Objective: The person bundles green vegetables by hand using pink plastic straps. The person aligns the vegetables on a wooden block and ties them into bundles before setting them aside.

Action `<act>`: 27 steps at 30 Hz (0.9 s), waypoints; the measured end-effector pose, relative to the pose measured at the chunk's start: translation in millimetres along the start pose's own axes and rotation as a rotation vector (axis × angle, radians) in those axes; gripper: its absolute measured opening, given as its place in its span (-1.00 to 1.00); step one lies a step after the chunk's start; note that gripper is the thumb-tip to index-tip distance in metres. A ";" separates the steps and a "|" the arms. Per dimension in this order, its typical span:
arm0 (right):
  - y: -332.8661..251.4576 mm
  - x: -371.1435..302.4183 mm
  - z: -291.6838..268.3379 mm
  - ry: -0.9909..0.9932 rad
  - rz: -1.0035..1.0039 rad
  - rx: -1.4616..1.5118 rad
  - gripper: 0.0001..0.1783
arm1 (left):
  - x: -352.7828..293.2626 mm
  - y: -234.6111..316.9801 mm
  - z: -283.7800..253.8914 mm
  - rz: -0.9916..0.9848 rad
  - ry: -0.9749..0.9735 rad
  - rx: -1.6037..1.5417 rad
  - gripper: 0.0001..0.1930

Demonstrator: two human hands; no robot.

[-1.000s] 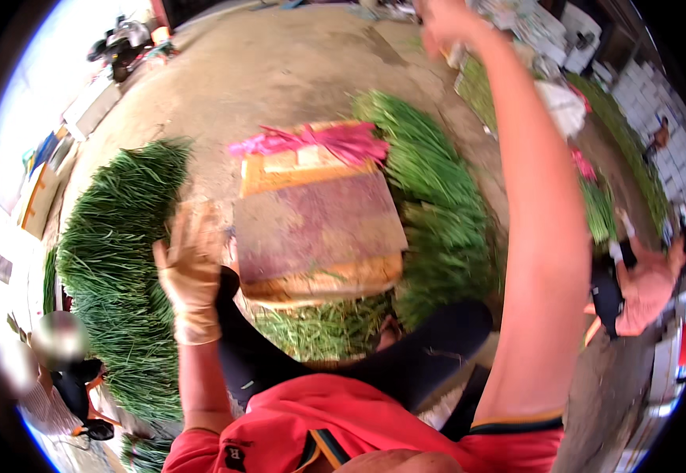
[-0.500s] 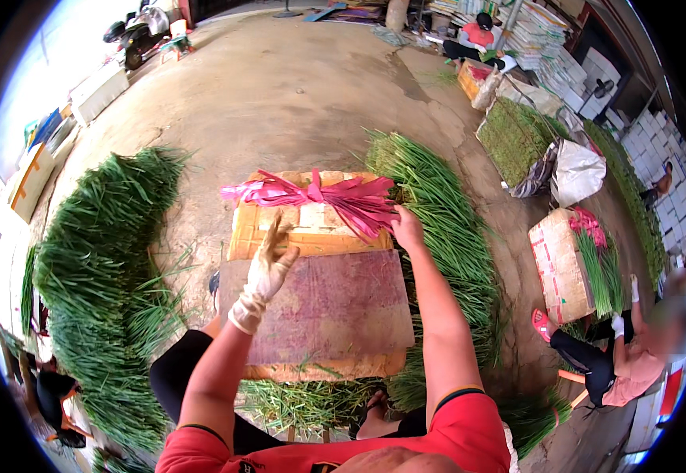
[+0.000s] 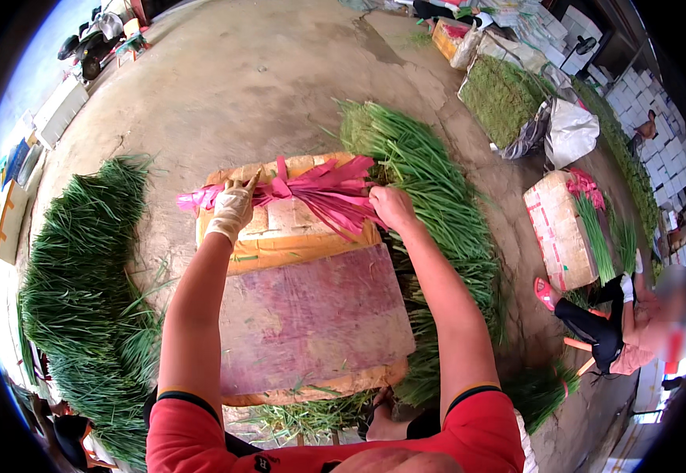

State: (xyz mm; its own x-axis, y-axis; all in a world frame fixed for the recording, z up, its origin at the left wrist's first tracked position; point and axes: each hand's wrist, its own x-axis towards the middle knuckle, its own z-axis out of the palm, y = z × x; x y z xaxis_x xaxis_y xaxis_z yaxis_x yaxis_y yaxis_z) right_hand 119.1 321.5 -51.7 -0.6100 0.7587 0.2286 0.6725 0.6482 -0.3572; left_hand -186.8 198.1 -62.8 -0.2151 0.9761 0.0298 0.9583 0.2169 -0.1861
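Note:
A bundle of pink plastic strips [image 3: 323, 186], tied at the middle, lies across the far end of a yellow taped box [image 3: 280, 246]. My left hand [image 3: 233, 208], in a whitish glove, is closed on the bundle's left part. My bare right hand [image 3: 393, 206] pinches strip ends at the right. Nearer to me, a flat purple-stained board [image 3: 315, 319] covers the rest of the box. Long green leafy stalks [image 3: 434, 189] lie heaped just right of the box, close to my right hand.
Another long heap of green stalks [image 3: 83, 299] lies on the floor at left. Cut leaves [image 3: 311, 418] lie below the box. To the right, a seated person [image 3: 635, 331] works by a taped box [image 3: 556, 232]. A block of greens [image 3: 505, 98] and a white sack [image 3: 573, 132] stand farther back.
My left hand has moved from open above the board, forward and left onto the pink strips, and closed there. My right hand stays at the strips' right ends. The view has shifted.

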 end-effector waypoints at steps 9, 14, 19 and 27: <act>0.0 -9.5 -13.0 -0.049 -0.060 0.186 -0.81 | -10.2 7.9 2.9 0.025 0.084 0.068 -0.47; -3.2 -8.2 -7.0 -0.112 -0.094 -0.056 -0.82 | -9.2 30.6 -4.0 -0.079 -0.111 0.118 -0.51; -6.9 -5.9 -12.9 -0.184 -0.014 0.041 -0.79 | -16.1 23.4 3.1 -0.080 -0.025 -0.027 -0.55; -29.0 37.3 10.2 0.082 -0.199 0.095 -0.82 | -23.6 34.1 -3.3 -0.089 -0.041 0.007 -0.51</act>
State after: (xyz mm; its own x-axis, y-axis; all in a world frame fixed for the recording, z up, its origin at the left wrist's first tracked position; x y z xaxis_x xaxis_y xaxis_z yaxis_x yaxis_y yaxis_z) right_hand 72.6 330.4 -42.1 -0.6881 0.6214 0.3746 0.4972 0.7798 -0.3804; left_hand -148.4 182.5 -66.6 -0.3067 0.9518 0.0062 0.9338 0.3022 -0.1915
